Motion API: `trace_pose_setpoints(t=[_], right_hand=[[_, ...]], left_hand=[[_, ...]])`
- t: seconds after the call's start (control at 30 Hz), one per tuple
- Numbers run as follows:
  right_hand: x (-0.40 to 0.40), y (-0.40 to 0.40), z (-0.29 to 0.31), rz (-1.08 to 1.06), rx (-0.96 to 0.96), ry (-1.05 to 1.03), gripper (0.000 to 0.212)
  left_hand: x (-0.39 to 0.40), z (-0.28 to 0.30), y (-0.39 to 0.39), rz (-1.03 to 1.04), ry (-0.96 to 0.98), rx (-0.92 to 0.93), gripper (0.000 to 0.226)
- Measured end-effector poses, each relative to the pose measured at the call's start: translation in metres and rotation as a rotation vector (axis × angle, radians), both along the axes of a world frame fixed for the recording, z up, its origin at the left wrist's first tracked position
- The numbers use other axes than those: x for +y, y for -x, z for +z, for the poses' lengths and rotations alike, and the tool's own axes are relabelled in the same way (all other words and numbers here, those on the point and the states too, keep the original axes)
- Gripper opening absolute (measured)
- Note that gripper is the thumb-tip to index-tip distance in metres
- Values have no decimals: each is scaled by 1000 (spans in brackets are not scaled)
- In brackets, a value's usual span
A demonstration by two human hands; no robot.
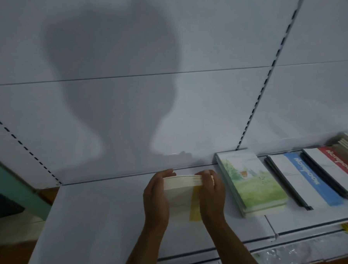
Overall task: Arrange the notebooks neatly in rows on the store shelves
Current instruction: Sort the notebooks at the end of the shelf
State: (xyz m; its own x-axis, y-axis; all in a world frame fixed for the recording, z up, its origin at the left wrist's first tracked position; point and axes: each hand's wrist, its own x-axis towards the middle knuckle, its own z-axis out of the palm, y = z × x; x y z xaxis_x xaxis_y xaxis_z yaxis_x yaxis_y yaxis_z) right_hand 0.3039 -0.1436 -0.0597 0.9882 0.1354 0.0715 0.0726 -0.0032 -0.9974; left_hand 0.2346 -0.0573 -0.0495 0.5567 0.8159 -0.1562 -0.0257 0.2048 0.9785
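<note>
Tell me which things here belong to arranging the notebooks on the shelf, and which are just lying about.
Part of the job:
- stack of notebooks, held between left hand and right hand
- green notebooks
- blue-striped notebooks
- red-striped notebooks
- shelf

Just lying about:
- plastic wrap on the lower shelf
- green panel at left

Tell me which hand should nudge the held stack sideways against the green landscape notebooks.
Left. The left hand holds the stack of notebooks on its outer side, away from the green landscape notebooks, so it can probably push toward them. The right hand sits in the gap between the two stacks and should lift away.
</note>
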Motion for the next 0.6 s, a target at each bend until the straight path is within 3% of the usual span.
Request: trace_pose_setpoints(t=[0.13,0.6], right_hand=[[-1,1,5,14,-12,-78,33],[-7,0,-13,31,-35,28,39]], left_hand=[[1,5,0,13,-13,1,31],[-11,-1,11,29,6,-8,33]])
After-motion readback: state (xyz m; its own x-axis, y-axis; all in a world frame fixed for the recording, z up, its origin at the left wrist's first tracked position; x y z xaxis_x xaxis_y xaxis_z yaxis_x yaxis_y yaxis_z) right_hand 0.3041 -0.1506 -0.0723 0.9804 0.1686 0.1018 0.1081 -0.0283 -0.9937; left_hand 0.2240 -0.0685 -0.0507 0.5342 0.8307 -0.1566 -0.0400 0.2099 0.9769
